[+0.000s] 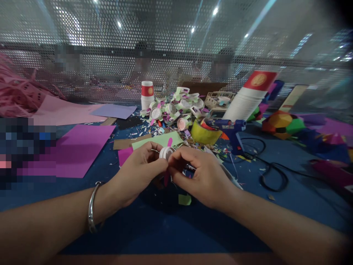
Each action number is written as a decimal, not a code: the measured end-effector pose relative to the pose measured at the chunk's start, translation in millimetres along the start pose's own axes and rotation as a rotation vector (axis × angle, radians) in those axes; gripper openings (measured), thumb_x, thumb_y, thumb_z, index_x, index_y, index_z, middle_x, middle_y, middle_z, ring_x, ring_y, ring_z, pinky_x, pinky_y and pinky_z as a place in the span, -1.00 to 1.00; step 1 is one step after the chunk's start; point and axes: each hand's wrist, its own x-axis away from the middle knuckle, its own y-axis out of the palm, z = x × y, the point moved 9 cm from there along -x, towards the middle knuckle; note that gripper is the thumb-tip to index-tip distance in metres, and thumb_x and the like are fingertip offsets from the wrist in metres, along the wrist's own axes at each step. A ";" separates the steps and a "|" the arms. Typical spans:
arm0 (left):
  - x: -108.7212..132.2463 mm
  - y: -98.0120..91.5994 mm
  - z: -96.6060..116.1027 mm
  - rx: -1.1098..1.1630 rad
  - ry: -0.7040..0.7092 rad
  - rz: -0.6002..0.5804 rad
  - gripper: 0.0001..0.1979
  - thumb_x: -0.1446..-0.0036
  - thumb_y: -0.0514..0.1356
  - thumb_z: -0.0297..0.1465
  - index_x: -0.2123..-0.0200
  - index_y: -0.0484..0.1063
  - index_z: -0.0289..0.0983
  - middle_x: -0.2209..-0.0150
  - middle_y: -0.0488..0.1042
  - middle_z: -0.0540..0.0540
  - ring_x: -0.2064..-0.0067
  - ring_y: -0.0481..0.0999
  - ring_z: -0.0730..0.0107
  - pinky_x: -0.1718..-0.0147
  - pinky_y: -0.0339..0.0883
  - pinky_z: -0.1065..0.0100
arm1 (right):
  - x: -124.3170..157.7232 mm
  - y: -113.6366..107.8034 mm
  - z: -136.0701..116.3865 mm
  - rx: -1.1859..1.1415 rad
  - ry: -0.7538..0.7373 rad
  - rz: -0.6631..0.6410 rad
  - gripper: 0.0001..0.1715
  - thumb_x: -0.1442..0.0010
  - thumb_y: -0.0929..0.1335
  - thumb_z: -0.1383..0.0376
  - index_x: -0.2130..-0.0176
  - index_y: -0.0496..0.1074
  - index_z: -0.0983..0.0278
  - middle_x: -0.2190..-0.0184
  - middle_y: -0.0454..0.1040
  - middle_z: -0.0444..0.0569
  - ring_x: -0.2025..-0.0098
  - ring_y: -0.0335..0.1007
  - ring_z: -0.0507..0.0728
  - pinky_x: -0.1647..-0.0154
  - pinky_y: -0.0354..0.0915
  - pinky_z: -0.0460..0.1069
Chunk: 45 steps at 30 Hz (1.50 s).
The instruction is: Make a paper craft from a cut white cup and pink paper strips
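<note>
Between my two hands is a small white bottle cap (166, 152), or a similar round piece, with magenta paper strips sticking out above and below it. My left hand (140, 171) grips its left side between thumb and fingers. The fingertips of my right hand (204, 175) are pinched at its right edge, and what lies right between them is hard to make out. Just behind my hands lie a light green paper sheet (154, 139) and a magenta paper piece (124, 155). A green scrap (184, 200) rests on the blue table below.
Behind stands a heap of similar white pieces (179, 106) among paper scraps. To the right are a yellow tape roll (205, 131), a blue glue gun (234, 132) with a looping black cord (284, 180), and leaning paper cups (245, 97). Purple paper (79, 151) lies left.
</note>
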 end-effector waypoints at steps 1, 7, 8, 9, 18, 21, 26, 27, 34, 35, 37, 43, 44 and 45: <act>-1.1 -1.1 -0.5 -0.015 0.005 0.008 -0.84 -0.09 0.19 -0.49 0.24 0.28 -0.25 0.37 0.42 0.01 0.45 0.44 0.44 0.57 0.38 0.42 | -0.2 0.5 0.5 0.003 0.000 -0.001 -0.88 -0.08 0.35 0.50 0.39 0.42 0.30 0.46 0.43 -0.16 0.43 0.33 -0.01 0.37 0.27 -0.08; -5.0 -5.6 2.9 -0.067 0.080 0.035 -0.87 -0.09 0.19 -0.51 0.26 0.33 -0.26 0.36 0.44 0.02 0.45 0.45 0.49 0.55 0.41 0.47 | -0.3 0.9 1.4 0.015 0.000 0.005 -0.90 -0.11 0.34 0.48 0.38 0.41 0.30 0.46 0.42 -0.16 0.43 0.33 -0.01 0.36 0.28 -0.08; -5.0 -5.1 3.7 -0.067 0.085 0.027 -0.87 -0.09 0.19 -0.51 0.26 0.34 -0.26 0.36 0.44 0.01 0.45 0.45 0.50 0.55 0.42 0.47 | 0.0 0.6 0.9 0.017 -0.004 0.005 -0.89 -0.10 0.35 0.49 0.38 0.41 0.30 0.45 0.42 -0.15 0.42 0.33 -0.01 0.35 0.28 -0.08; -4.9 -4.3 4.0 -0.062 0.081 0.016 -0.87 -0.09 0.18 -0.51 0.25 0.35 -0.26 0.36 0.45 0.01 0.45 0.45 0.49 0.57 0.42 0.47 | 0.3 0.1 0.5 0.022 -0.007 0.006 -0.89 -0.09 0.35 0.49 0.38 0.41 0.30 0.45 0.42 -0.15 0.42 0.33 -0.01 0.35 0.28 -0.08; -4.2 -0.5 6.2 -0.029 0.056 -0.088 -0.80 -0.12 0.20 -0.48 0.15 0.36 -0.27 0.23 0.47 -0.08 0.33 0.51 0.36 0.55 0.48 0.42 | 1.1 -2.7 7.4 -0.001 0.054 0.008 -0.89 -0.10 0.35 0.48 0.36 0.40 0.28 0.44 0.43 -0.15 0.42 0.34 0.01 0.37 0.28 -0.06; -3.7 0.3 7.7 -0.057 0.081 -0.095 -0.77 -0.12 0.20 -0.48 0.12 0.36 -0.26 0.25 0.46 -0.06 0.34 0.49 0.39 0.54 0.48 0.44 | 0.2 -2.9 8.7 -0.006 0.059 0.004 -0.91 -0.12 0.35 0.45 0.36 0.40 0.27 0.44 0.43 -0.15 0.41 0.34 0.02 0.37 0.28 -0.05; -2.3 2.4 9.6 -0.095 0.082 -0.090 -0.73 -0.09 0.20 -0.50 0.11 0.34 -0.24 0.25 0.45 -0.06 0.35 0.47 0.40 0.59 0.45 0.47 | -1.0 -3.7 6.9 -0.016 0.053 0.009 -0.92 -0.12 0.36 0.44 0.38 0.39 0.26 0.43 0.43 -0.14 0.40 0.33 0.02 0.37 0.28 -0.05; -1.9 2.5 10.3 -0.095 0.084 -0.088 -0.73 -0.09 0.20 -0.50 0.11 0.34 -0.23 0.25 0.45 -0.06 0.35 0.47 0.39 0.59 0.46 0.47 | -0.9 -4.1 6.2 -0.017 0.051 0.012 -0.91 -0.12 0.36 0.44 0.38 0.39 0.26 0.42 0.43 -0.14 0.40 0.33 0.02 0.36 0.28 -0.05; -2.4 1.5 9.2 -0.032 0.065 -0.092 -0.75 -0.12 0.22 -0.45 0.11 0.32 -0.24 0.24 0.45 -0.09 0.33 0.51 0.33 0.61 0.44 0.44 | 0.8 -5.7 5.3 -0.008 0.035 0.015 -0.89 -0.10 0.35 0.48 0.37 0.40 0.28 0.44 0.41 -0.15 0.42 0.32 0.00 0.37 0.28 -0.07; -3.2 0.0 7.6 -0.015 0.045 -0.079 -0.72 -0.12 0.22 -0.45 0.08 0.30 -0.23 0.25 0.46 -0.08 0.35 0.52 0.31 0.62 0.43 0.43 | 0.6 -5.6 6.1 -0.007 0.036 0.014 -0.89 -0.10 0.35 0.48 0.37 0.40 0.29 0.44 0.41 -0.15 0.42 0.32 0.00 0.37 0.28 -0.07; -4.5 -2.9 3.5 0.030 -0.015 -0.052 -0.63 -0.12 0.24 -0.45 0.01 0.25 -0.22 0.29 0.47 -0.06 0.39 0.53 0.31 0.60 0.43 0.41 | -0.4 -5.9 7.6 -0.010 0.039 0.017 -0.90 -0.11 0.35 0.48 0.36 0.41 0.29 0.45 0.42 -0.15 0.44 0.32 -0.01 0.39 0.27 -0.08; -3.0 -2.9 1.7 0.127 -0.093 -0.052 -0.59 -0.13 0.27 -0.46 -0.02 0.23 -0.25 0.37 0.48 -0.05 0.41 0.55 0.36 0.50 0.41 0.42 | -2.6 -5.6 11.1 -0.092 0.082 0.003 -0.92 -0.14 0.34 0.45 0.37 0.40 0.29 0.47 0.42 -0.17 0.46 0.31 -0.03 0.42 0.27 -0.10; -2.3 -2.6 2.5 0.124 -0.089 -0.053 -0.58 -0.13 0.28 -0.44 -0.02 0.22 -0.24 0.36 0.48 -0.05 0.40 0.55 0.33 0.53 0.40 0.42 | -2.7 -6.1 10.7 -0.102 0.086 0.002 -0.92 -0.14 0.34 0.45 0.37 0.40 0.29 0.47 0.43 -0.17 0.46 0.31 -0.02 0.41 0.27 -0.10; -1.6 -2.3 3.4 0.122 -0.083 -0.051 -0.58 -0.14 0.28 -0.42 -0.03 0.22 -0.23 0.36 0.48 -0.06 0.40 0.54 0.31 0.55 0.39 0.42 | -2.9 -6.8 10.0 -0.108 0.087 0.003 -0.92 -0.14 0.34 0.45 0.37 0.40 0.29 0.46 0.43 -0.17 0.45 0.32 -0.02 0.40 0.28 -0.10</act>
